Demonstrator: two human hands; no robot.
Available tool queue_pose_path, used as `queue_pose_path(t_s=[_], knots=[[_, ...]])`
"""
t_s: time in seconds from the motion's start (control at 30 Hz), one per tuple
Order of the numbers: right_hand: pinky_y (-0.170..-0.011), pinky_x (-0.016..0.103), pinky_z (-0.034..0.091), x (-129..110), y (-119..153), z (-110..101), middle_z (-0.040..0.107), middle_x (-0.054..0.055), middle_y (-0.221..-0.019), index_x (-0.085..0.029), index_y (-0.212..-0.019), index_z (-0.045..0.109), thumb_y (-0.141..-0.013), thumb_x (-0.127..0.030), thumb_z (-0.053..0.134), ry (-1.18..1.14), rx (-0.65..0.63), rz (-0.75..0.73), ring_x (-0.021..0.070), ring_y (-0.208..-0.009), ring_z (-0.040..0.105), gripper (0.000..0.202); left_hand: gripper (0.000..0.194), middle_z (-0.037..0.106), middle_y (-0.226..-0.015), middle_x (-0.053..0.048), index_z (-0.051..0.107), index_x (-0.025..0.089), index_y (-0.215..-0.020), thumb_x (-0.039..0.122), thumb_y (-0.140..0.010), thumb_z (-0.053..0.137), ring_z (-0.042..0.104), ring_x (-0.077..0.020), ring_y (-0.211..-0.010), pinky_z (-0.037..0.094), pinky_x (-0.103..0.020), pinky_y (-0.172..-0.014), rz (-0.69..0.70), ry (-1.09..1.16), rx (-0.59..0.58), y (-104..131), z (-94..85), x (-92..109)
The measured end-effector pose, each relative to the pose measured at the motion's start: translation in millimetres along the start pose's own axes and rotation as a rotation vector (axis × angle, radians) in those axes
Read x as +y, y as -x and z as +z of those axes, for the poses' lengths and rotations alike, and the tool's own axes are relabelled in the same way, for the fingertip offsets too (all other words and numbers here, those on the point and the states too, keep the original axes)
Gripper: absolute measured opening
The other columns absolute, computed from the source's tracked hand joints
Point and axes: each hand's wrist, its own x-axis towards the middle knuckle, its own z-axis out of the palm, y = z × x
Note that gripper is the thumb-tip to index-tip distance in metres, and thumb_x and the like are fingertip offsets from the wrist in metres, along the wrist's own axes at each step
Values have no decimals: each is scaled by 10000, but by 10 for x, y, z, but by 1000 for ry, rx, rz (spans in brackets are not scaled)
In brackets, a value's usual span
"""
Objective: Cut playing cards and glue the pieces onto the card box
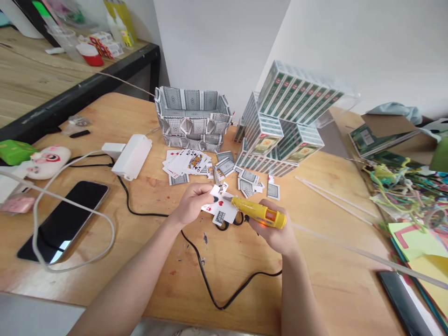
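Note:
My right hand [276,233] is wrapped round a yellow glue gun [257,212], whose nozzle points left at a small cut piece of playing card [217,190]. That piece is pinched between the fingers of my left hand [194,200]. Just below lie playing cards with red hearts [227,212], and a small patterned card piece [220,217] is on them. Behind my left fingers the blades of scissors [216,176] show, with black handle loops [222,227] under the cards. A fan of face-up cards [187,161] and several face-down cards [247,182] lie beyond my hands.
A basket built from folded cards [194,119] stands at the back, beside stacked card boxes [266,133]. A black cord [206,275] crosses the table in front. To the left are a white power adapter [133,156] and a phone [66,219]; thin glue sticks [336,203] lie right.

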Motion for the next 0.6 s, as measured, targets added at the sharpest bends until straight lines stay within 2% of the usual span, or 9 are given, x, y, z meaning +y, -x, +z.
queue_pose_path(t_s=[0.4, 0.6], knots=[[-426, 212, 261, 41, -20, 49, 371, -76, -503, -207, -580, 369, -595, -163, 568, -24, 110, -7, 79, -453, 334, 204, 286, 275, -474, 52, 261, 160, -439, 161, -599, 499, 239, -57, -449, 184, -241, -449, 10, -11, 1, 7, 15, -1], [-433, 219, 261, 54, -24, 54, 370, -74, -508, -211, -579, 353, -589, -145, 546, -7, 114, -25, 80, -456, 333, 203, 277, 288, -476, 52, 269, 156, -437, 150, -595, 496, 250, -56, -449, 190, -240, -451, 16, -9, -12, 5, 15, 5]])
